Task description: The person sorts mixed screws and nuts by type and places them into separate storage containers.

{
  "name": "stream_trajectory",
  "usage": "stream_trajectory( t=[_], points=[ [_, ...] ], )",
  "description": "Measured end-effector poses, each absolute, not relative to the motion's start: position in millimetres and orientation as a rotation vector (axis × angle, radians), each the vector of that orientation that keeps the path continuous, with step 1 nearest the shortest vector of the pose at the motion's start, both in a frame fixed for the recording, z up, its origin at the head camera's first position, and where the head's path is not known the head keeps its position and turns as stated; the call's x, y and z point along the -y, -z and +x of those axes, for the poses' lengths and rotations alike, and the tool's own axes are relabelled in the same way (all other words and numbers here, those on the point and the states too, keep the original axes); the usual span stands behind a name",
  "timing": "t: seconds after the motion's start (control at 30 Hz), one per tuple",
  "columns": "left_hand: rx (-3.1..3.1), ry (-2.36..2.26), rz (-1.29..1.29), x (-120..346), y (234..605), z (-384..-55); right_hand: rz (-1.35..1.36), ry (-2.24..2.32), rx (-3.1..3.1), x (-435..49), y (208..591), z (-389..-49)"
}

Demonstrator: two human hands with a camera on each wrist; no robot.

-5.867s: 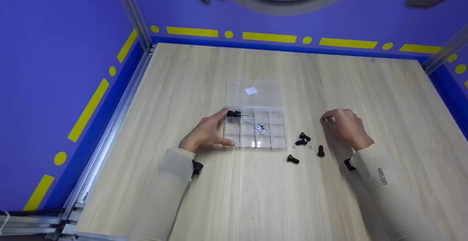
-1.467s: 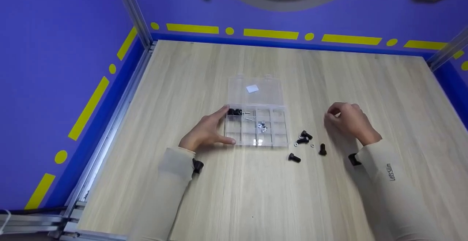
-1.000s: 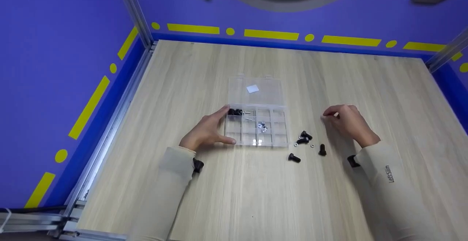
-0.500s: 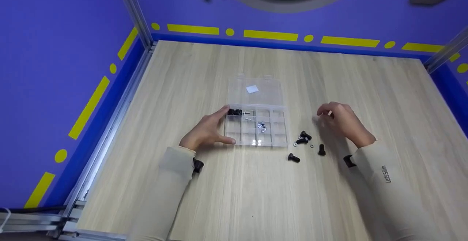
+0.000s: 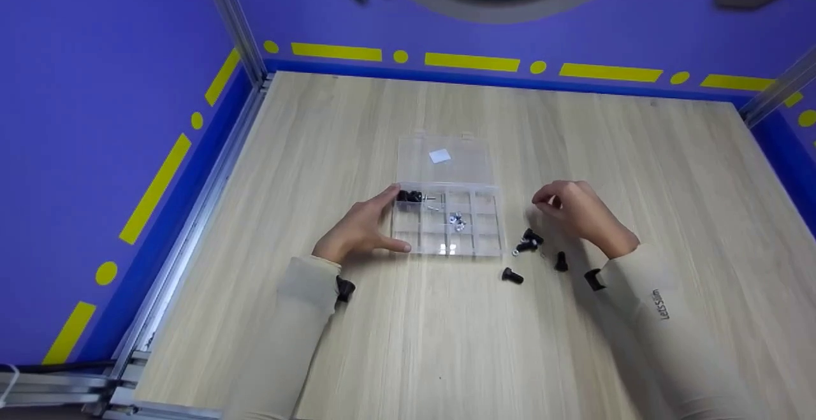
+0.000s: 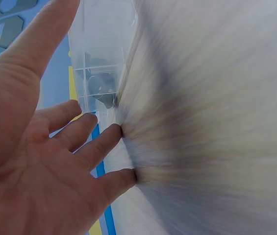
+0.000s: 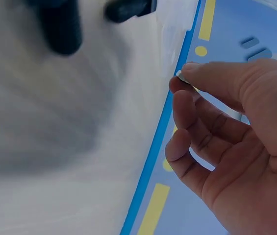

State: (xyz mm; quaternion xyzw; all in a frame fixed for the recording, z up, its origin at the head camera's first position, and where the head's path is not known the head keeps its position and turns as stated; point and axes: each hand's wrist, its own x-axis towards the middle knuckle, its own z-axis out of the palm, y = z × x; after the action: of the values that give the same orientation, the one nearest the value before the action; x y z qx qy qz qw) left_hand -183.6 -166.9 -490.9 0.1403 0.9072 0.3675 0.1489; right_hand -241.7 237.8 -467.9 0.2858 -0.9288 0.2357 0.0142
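My right hand (image 5: 577, 213) hovers just right of the box, thumb and forefinger pinching a small silvery nut (image 7: 181, 76), mostly hidden by the fingertips. My left hand (image 5: 360, 229) lies along the left side of a clear compartment box (image 5: 406, 224), fingers extended, thumb at its front-left corner. Black screws (image 5: 409, 196) fill the back-left compartment, with thin silver screws (image 5: 431, 199) beside them. Several nuts (image 5: 457, 221) sit in a middle compartment. On the wooden table right of the box lie several black bolts (image 5: 512, 275) and a small loose nut (image 5: 516, 252).
The box's clear lid (image 5: 468, 160) is folded back flat behind it, a white label (image 5: 440, 155) on it. The wooden table (image 5: 382, 343) is bounded by blue panels (image 5: 115, 152) at the left and back, with a metal rail (image 5: 191, 235) along the left edge.
My right hand first drew slightly back and right, then moved left toward the box, still with its fingertips together. My left hand and the box have stayed in place.
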Motion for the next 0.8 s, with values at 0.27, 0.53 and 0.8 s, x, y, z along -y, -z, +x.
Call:
stream_trajectory(
  t=[0.27, 0.53, 0.8],
  points=[
    [-2.610, -1.058, 0.388, 166.6, 492.6, -183.4, 1.061, -0.707, 2.827, -218.0, 464.8, -237.2],
    [-2.610, -1.071, 0.394, 166.3, 492.6, -183.7, 1.136, -0.713, 2.822, -196.8, 460.1, -228.2],
    [-2.619, -1.059, 0.417, 167.2, 492.9, -184.0, 1.288, -0.752, 2.793, -171.0, 452.4, -214.7]
  ],
)
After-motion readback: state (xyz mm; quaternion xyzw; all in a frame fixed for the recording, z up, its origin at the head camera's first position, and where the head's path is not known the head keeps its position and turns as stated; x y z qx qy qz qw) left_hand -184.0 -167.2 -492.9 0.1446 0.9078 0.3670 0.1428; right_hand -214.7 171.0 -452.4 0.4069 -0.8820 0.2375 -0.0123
